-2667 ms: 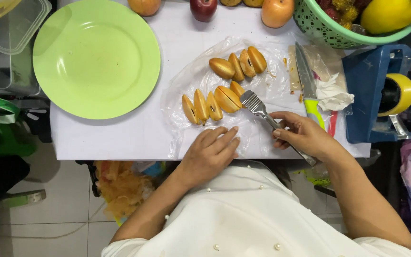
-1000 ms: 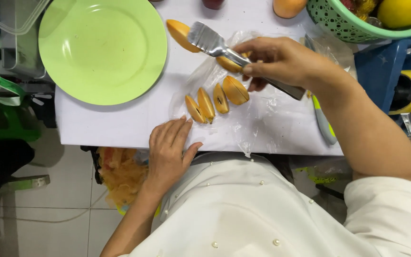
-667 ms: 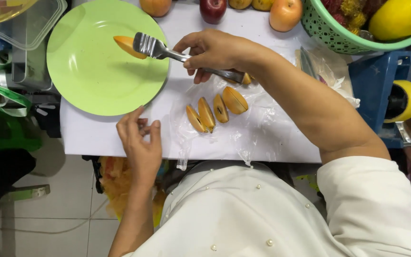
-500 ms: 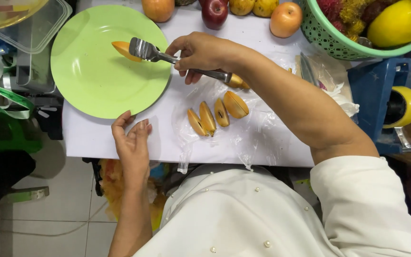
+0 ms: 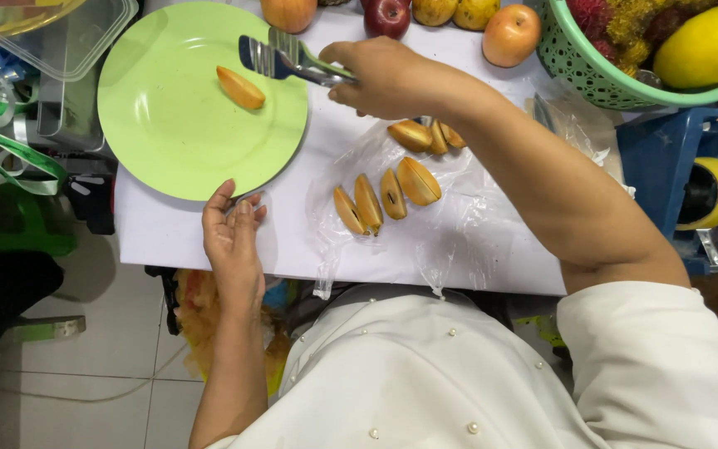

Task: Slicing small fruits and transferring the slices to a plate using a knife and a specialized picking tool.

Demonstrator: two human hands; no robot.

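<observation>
My right hand [image 5: 384, 76] grips metal tongs [image 5: 280, 56] whose tips hover over the upper right of a light green plate [image 5: 168, 137]. One orange fruit wedge [image 5: 240, 87] lies on the plate, just left of and below the tong tips, apart from them. My left hand [image 5: 232, 237] rests flat on the white table at the plate's near rim, fingers spread, holding nothing. Several more fruit wedges [image 5: 384, 195] lie on a clear plastic sheet [image 5: 459, 233] in the middle of the table, and a few others [image 5: 425, 137] sit under my right wrist.
Whole fruits, including a red apple [image 5: 387, 17] and an orange-red one [image 5: 512, 35], line the far edge. A green basket [image 5: 625, 71] of fruit stands at the far right. A clear plastic box [image 5: 51, 37] sits at the far left. A blue tape dispenser [image 5: 691, 191] is beside the table.
My right hand carried a wedge in the tongs from the plastic sheet to the plate and let it go there. My left hand slid left to the plate's rim.
</observation>
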